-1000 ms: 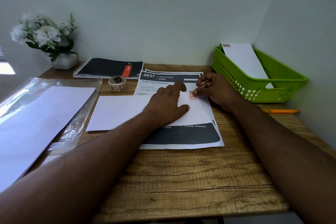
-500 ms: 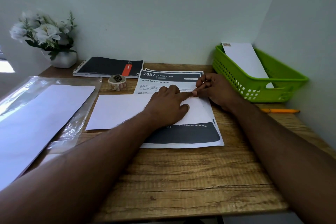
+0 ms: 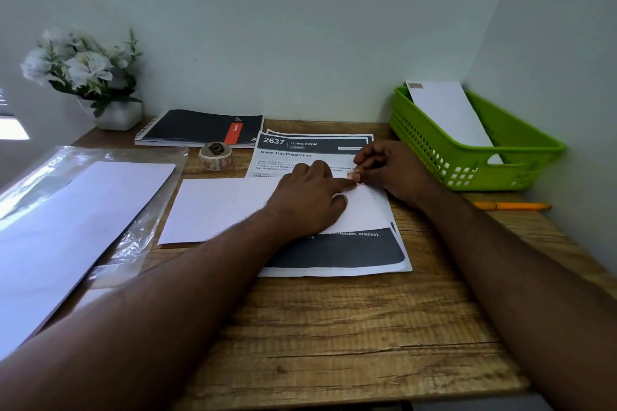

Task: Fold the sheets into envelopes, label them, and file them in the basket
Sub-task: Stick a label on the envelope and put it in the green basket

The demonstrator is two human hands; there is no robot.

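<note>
White envelope already filed in the basket at two o'clock; left hand flat on the second envelope, right hand pinching its label; filing remains.

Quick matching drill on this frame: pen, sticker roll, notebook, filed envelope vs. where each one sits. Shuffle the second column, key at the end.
Things:
1. orange pen
2. sticker roll
3. spiral notebook
4. filed envelope

Places:
A. leaning inside the green basket
B. on the desk at the right edge, in front of the basket
C. at the back of the desk, right of the flower pot
D. just in front of the notebook, left of the printed sheet

Pairs: 1-B, 2-D, 3-C, 4-A
</note>
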